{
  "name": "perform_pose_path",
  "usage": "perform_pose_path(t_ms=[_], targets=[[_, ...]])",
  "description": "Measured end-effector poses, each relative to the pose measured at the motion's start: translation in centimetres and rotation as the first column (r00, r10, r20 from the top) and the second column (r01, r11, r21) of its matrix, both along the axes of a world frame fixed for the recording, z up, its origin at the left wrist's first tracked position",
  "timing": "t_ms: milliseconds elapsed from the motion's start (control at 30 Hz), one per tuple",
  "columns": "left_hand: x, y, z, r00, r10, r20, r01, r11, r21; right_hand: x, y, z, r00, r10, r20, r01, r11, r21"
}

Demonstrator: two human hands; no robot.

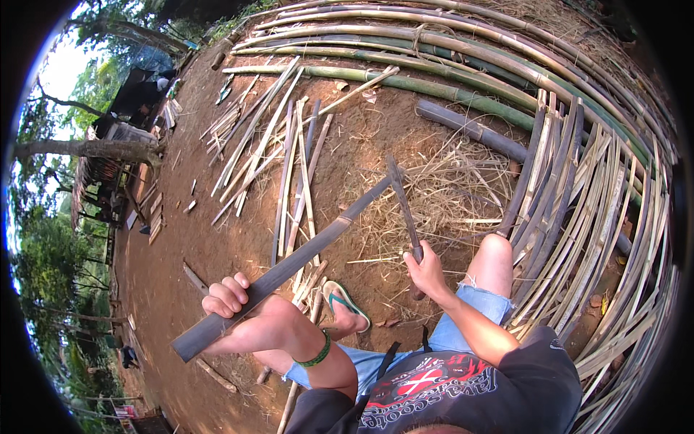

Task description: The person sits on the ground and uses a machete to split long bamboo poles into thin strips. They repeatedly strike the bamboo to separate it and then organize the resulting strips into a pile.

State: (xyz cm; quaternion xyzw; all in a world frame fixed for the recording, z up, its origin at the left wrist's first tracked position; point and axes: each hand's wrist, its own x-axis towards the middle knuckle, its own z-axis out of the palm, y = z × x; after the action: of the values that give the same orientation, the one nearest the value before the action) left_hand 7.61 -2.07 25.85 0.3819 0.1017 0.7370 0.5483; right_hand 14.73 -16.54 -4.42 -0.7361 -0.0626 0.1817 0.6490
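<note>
My left hand is wrapped around the near part of a long dark split bamboo slat, which slants up and away to the right. In my right hand is the handle of a machete with a narrow, dark blade pointing away from me. The blade's upper part crosses or touches the slat's far end; I cannot tell whether it has cut into it. Pale shavings lie on the ground beyond the blade. My sandalled foot rests beneath the slat.
Long bamboo poles lie across the far side. Split bamboo strips are bundled at my right, near my bare knee. More loose slats are scattered on the brown soil ahead. A dark bamboo length lies beyond the shavings.
</note>
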Motion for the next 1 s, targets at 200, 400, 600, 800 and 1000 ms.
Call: perform_pose_path(t_ms=[200,400,600,800,1000], targets=[[-2.8,2.8,0.8,0.962,0.171,-0.214,-0.063,0.898,0.435,-0.1,-1.4,4.4,0.994,0.083,0.067,-0.083,0.997,-0.012],[-0.5,1.6,0.9,0.929,-0.315,-0.194,0.364,0.872,0.327,-1.7,0.0,14.6,0.919,0.184,0.349,-0.238,0.964,0.12],[2.1,-1.9,1.0,0.958,0.079,-0.277,0.044,0.909,0.413,-2.8,1.8,16.4,0.896,0.297,0.329,-0.394,0.875,0.283],[2.4,-0.3,-0.1,0.948,-0.273,-0.162,0.317,0.811,0.491,-0.7,3.4,6.6,0.958,0.268,-0.101,-0.238,0.941,0.239],[1.9,-1.3,-0.6,0.931,-0.325,-0.165,0.361,0.761,0.539,-1.9,2.3,12.9,0.926,0.35,0.14,-0.377,0.872,0.312]])
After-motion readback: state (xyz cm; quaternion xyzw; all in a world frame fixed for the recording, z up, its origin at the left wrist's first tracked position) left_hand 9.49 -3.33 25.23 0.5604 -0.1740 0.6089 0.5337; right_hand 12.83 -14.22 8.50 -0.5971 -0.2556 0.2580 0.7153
